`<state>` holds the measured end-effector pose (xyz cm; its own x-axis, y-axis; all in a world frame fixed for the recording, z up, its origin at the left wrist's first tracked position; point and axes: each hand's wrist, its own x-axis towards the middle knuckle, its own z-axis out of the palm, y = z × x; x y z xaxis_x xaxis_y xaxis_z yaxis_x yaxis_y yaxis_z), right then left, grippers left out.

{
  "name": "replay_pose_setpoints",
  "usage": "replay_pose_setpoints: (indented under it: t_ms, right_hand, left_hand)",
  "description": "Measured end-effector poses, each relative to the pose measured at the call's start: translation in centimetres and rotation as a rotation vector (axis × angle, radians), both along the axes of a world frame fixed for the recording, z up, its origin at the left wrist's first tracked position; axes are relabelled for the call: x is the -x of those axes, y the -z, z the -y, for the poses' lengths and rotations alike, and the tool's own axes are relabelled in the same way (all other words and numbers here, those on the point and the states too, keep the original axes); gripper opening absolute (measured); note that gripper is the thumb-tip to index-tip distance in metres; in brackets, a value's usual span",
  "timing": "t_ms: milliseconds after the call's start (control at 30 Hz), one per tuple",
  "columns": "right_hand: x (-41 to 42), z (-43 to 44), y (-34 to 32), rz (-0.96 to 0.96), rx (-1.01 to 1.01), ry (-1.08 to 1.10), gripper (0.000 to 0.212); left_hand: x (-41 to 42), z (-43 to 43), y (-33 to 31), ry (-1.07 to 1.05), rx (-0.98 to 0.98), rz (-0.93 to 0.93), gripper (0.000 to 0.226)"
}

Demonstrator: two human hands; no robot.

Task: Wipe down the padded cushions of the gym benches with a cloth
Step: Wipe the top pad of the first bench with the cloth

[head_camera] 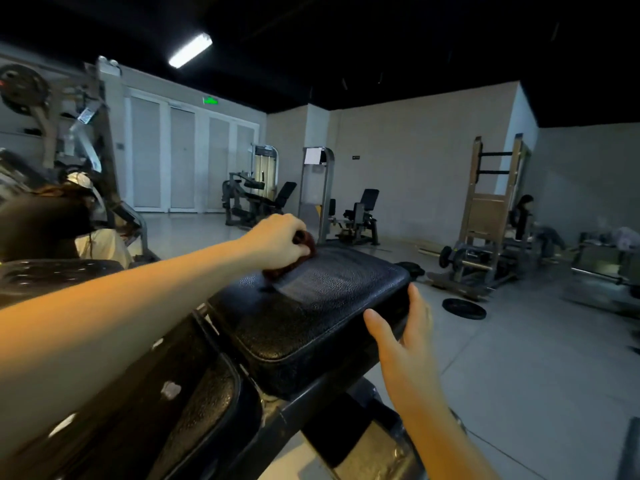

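A black padded seat cushion (pixel 311 306) of a gym bench fills the middle of the view, with a second black pad (pixel 166 403) below it at the lower left. My left hand (pixel 277 240) grips a bunched dark red cloth (pixel 298 258) and presses it on the far left part of the seat cushion. My right hand (pixel 401 327) rests with straight fingers against the cushion's right edge, thumb on top.
A weight plate (pixel 464 308) lies on the grey floor to the right of the bench. Beyond it stand a wooden-framed rack (pixel 491 216) with a barbell, and two seated machines (pixel 356 220) by the back wall. A person (pixel 523 216) stands far right; a plate-loaded machine (pixel 69 140) is at left.
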<state>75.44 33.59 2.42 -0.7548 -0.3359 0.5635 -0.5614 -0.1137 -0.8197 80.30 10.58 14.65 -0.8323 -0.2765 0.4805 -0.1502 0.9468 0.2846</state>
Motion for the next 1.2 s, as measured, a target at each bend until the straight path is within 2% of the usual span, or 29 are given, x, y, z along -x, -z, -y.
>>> replay_pose_setpoints:
  t_ms: [133,200,267,333,433,567,667,767,900,967,1067,1133,1200]
  right_hand:
    - [0.0,-0.1,-0.1,0.002,0.003,-0.019,0.072]
    - [0.1,-0.1,0.1,0.005,0.008,-0.011,0.07]
    - [0.1,0.0,0.2,0.009,0.008,0.009,0.074]
    - [0.0,0.1,0.1,0.018,-0.001,0.013,0.078]
    - [0.1,0.0,0.1,0.015,-0.007,0.01,0.079]
    - [0.0,-0.2,-0.2,0.004,-0.015,-0.002,0.077]
    - [-0.1,-0.3,-0.2,0.004,-0.01,0.009,0.07]
    - [0.0,-0.1,0.1,0.007,0.002,0.024,0.072]
    - [0.1,0.1,0.2,-0.011,-0.007,0.029,0.076]
    - [-0.1,0.0,0.1,-0.011,-0.013,0.026,0.079]
    - [-0.4,-0.2,0.0,-0.003,-0.017,0.014,0.08]
    - [-0.4,-0.1,-0.1,0.007,-0.008,0.012,0.075]
    - [-0.3,-0.1,0.0,0.019,0.004,0.021,0.074]
  left_hand:
    - [0.3,-6.8,0.5,0.264,-0.024,-0.023,0.012]
    - [-0.9,-6.9,1.4,0.313,0.011,-0.012,0.009]
    - [-2.3,-4.7,1.6,0.24,0.053,0.008,0.009]
    - [-2.4,-1.0,1.1,0.068,0.085,0.016,0.015]
    - [-1.1,1.3,0.3,-0.066,0.05,0.028,0.02]
    - [0.2,-4.6,0.4,0.155,-0.001,-0.053,0.017]
    - [-1.2,-7.4,1.3,0.309,0.03,-0.03,0.013]
    - [-3.1,-4.3,1.6,0.24,0.048,0.017,0.013]
    - [-2.1,1.5,0.7,-0.045,0.066,0.028,0.018]
    - [-0.9,0.8,0.7,-0.058,0.029,-0.011,0.017]
    - [-0.8,-3.9,1.1,0.128,-0.01,-0.081,0.013]
    - [-2.7,-6.5,1.8,0.284,0.015,-0.065,0.013]
    - [-4.8,-6.8,2.6,0.349,0.052,-0.044,0.015]
